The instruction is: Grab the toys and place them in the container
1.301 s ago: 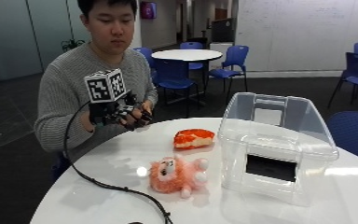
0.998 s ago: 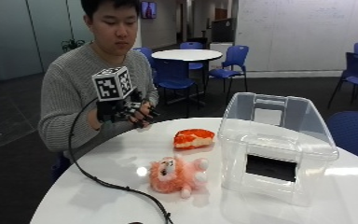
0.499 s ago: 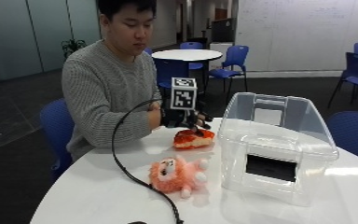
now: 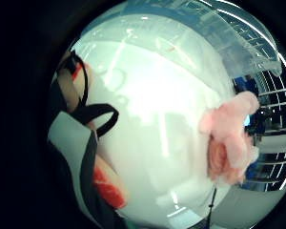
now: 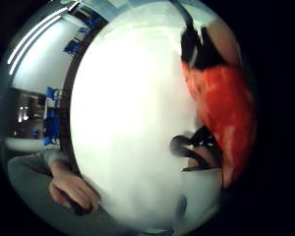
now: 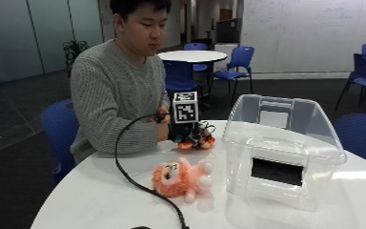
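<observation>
Person seated at a round white tabletop (image 6: 94, 191). Gloved right hand (image 6: 184, 135) is down on the red-orange toy (image 6: 198, 142), which lies on the tabletop just beside the clear plastic container (image 6: 278, 152), on the side toward the person. Thumb-side palm view: the red-orange toy (image 5: 221, 105) fills the space right under the palm, strapped fingers (image 5: 196, 155) curled around it. Little-finger-side palm view shows a red patch of the same toy (image 4: 107, 188) against the hand's fingers (image 4: 69, 90). Hand reads as closed around the toy; whether the toy is off the tabletop cannot be told. Pink-orange plush toy (image 6: 182, 177) lies on the tabletop in front of the container's near corner, apart from the hand; seen also in the little-finger-side view (image 4: 229, 143). Container stands upright, open at the top, nothing visible inside. Bare left hand (image 5: 71, 189) rests at the tabletop edge near the person.
</observation>
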A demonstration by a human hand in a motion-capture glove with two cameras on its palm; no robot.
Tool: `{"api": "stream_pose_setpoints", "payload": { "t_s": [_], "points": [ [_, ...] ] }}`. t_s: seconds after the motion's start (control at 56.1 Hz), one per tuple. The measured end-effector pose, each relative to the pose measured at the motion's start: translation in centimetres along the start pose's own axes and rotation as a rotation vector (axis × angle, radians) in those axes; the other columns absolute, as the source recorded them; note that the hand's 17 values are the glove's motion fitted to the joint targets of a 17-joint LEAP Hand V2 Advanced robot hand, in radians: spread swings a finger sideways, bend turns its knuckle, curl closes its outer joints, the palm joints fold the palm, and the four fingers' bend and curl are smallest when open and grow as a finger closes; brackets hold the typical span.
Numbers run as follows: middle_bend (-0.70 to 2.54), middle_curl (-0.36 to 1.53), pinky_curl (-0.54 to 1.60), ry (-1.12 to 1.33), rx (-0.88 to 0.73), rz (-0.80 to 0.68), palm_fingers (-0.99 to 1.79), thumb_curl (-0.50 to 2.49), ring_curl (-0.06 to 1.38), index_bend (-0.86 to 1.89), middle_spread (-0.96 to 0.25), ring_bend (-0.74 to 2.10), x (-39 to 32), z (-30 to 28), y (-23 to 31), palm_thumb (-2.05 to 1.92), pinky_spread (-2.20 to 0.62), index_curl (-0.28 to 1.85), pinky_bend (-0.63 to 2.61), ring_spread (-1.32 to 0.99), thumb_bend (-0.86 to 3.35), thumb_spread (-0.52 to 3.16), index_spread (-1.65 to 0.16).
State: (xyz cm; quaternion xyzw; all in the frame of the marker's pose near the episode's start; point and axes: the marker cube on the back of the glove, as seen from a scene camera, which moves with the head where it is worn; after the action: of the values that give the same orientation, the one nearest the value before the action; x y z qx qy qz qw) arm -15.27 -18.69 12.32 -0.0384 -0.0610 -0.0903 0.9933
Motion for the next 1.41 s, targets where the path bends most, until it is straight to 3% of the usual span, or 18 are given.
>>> {"api": "stream_pose_setpoints", "payload": {
  "t_s": [0.071,0.249,0.339,0.499,0.624,0.837,0.962,1.016,1.033,1.051,1.069,1.123,1.301,1.408],
  "points": [
    [0.38,0.23,0.39,-0.093,0.034,-0.021,0.84,0.53,0.42,0.33,-0.19,1.18,-0.4,-4.1,-0.6,0.64,-0.39,0.25,1.15,-0.4,0.23,1.31,-0.41],
    [0.45,0.29,0.39,0.017,0.313,-0.17,0.92,0.67,0.46,0.5,-0.22,1.14,-0.4,-18.6,-2.8,0.67,-0.43,0.37,1.01,-0.45,0.2,1.06,-0.41],
    [0.46,0.32,0.4,-0.087,0.339,-0.139,0.92,0.74,0.47,0.53,-0.22,1.13,-0.2,-22.6,-4.9,0.67,-0.44,0.41,0.99,-0.46,0.18,0.96,-0.4],
    [0.44,0.34,0.42,0.13,0.316,-0.009,0.89,0.84,0.49,0.53,-0.23,1.12,3.1,-21.2,-11.0,0.65,-0.45,0.47,0.99,-0.47,0.16,0.8,-0.4],
    [0.39,0.35,0.44,-0.082,0.273,0.196,0.82,0.91,0.51,0.49,-0.24,1.11,5.8,-19.2,-18.3,0.65,-0.45,0.49,1.0,-0.48,0.16,0.71,-0.42],
    [0.3,0.36,0.46,-0.003,0.14,0.151,0.76,1.01,0.54,0.39,-0.24,1.11,9.6,-15.0,-23.6,0.63,-0.45,0.53,1.03,-0.49,0.14,0.63,-0.46],
    [0.24,0.36,0.46,-0.024,-0.084,0.183,0.68,1.06,0.55,0.32,-0.24,1.1,10.2,-12.2,-22.9,0.62,-0.44,0.55,1.04,-0.48,0.13,0.62,-0.48],
    [0.06,0.31,0.51,-0.055,-0.164,0.175,0.37,1.01,0.56,0.1,-0.23,1.1,10.4,-11.3,-22.1,0.36,-0.42,0.51,1.23,-0.42,0.0,0.77,-0.45],
    [0.07,0.31,0.51,-0.063,-0.173,0.169,0.16,0.99,0.54,0.1,-0.22,1.02,10.4,-11.2,-21.8,0.34,-0.39,0.51,1.24,-0.4,-0.01,0.84,-0.44],
    [0.09,0.31,0.53,-0.071,-0.174,0.163,0.14,0.98,0.57,0.11,-0.21,1.03,10.5,-11.1,-21.4,0.32,-0.38,0.52,1.27,-0.38,-0.01,0.88,-0.44],
    [0.1,0.3,0.53,-0.08,-0.168,0.157,-0.03,0.94,0.54,0.11,-0.2,0.94,10.5,-11.1,-21.0,0.29,-0.33,0.5,1.26,-0.35,-0.03,0.93,-0.43],
    [0.15,0.3,0.52,-0.108,-0.123,0.138,-0.14,0.88,0.48,0.13,-0.17,0.77,10.5,-11.6,-19.3,0.2,-0.22,0.47,1.28,-0.27,-0.05,1.04,-0.42],
    [0.15,0.29,0.44,-0.099,0.11,0.083,-0.15,0.71,0.36,0.17,-0.14,0.55,11.9,-16.2,-10.1,0.01,-0.05,0.42,1.19,-0.13,-0.03,1.24,-0.4],
    [0.16,0.28,0.41,-0.047,0.157,0.119,-0.1,0.63,0.34,0.19,-0.14,0.5,14.4,-17.7,-4.5,0.0,0.0,0.42,1.13,-0.1,-0.01,1.31,-0.4]
  ]
}}
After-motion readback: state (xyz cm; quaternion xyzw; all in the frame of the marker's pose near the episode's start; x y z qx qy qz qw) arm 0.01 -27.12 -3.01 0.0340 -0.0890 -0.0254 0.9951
